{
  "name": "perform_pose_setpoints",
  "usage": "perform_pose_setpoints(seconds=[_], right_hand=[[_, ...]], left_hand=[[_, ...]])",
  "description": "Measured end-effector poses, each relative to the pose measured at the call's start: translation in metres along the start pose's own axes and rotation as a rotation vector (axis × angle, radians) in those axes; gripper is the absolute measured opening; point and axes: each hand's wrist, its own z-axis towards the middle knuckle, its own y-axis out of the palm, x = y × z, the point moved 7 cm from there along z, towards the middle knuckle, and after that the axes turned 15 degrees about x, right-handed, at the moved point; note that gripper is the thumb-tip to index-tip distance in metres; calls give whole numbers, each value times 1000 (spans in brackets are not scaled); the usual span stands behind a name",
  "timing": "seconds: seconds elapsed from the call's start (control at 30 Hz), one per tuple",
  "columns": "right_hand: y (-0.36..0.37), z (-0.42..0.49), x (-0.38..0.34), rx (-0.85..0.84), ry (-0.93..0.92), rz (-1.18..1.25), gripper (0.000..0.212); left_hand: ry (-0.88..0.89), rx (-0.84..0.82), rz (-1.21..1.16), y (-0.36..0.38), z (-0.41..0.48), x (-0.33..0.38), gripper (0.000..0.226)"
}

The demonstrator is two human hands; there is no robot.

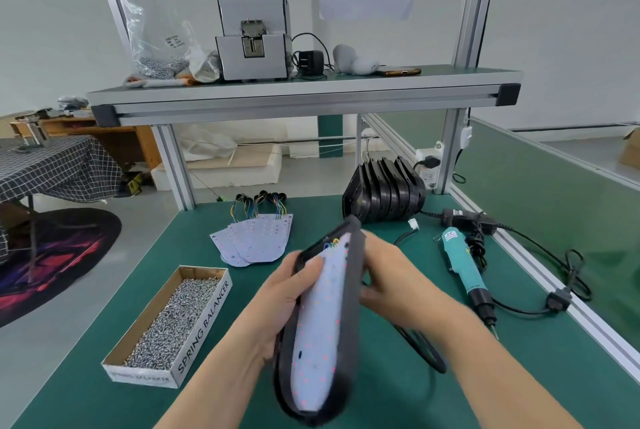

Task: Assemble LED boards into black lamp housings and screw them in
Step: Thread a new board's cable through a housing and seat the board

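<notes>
I hold a black lamp housing (pixel 353 290) tilted on edge above the green table (pixel 214 404), with a white LED board (pixel 322 331) lying inside it. My left hand (pixel 284 300) grips the housing's left rim, thumb on the board. My right hand (pixel 384 276) holds the right side from behind. Loose LED boards (pixel 254 241) with coloured wires lie fanned out at mid-table. A stack of empty black housings (pixel 384 194) stands on edge at the back. A teal electric screwdriver (pixel 465 269) lies to the right. A cardboard box of screws (pixel 173 321) sits at the left.
The screwdriver's black cable (pixel 540 307) loops along the table's right edge, with a power adapter (pixel 467 219) behind it. An overhead shelf (pixel 301 96) carries a grey screw feeder (pixel 254 37), a bag of screws and a phone. Aluminium posts frame the bench.
</notes>
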Motion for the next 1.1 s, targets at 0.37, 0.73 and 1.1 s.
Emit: perform_pose_setpoints(seconds=[0.37, 0.73, 1.1], right_hand=[[-3, -22, 23, -128, 564, 470, 52], [2, 3, 31, 46, 341, 427, 28], [6, 6, 73, 130, 406, 46, 47]], left_hand=[[494, -9, 226, 1, -11, 42, 20], [490, 50, 145, -1, -10, 24, 13], [186, 187, 42, -6, 19, -19, 16]])
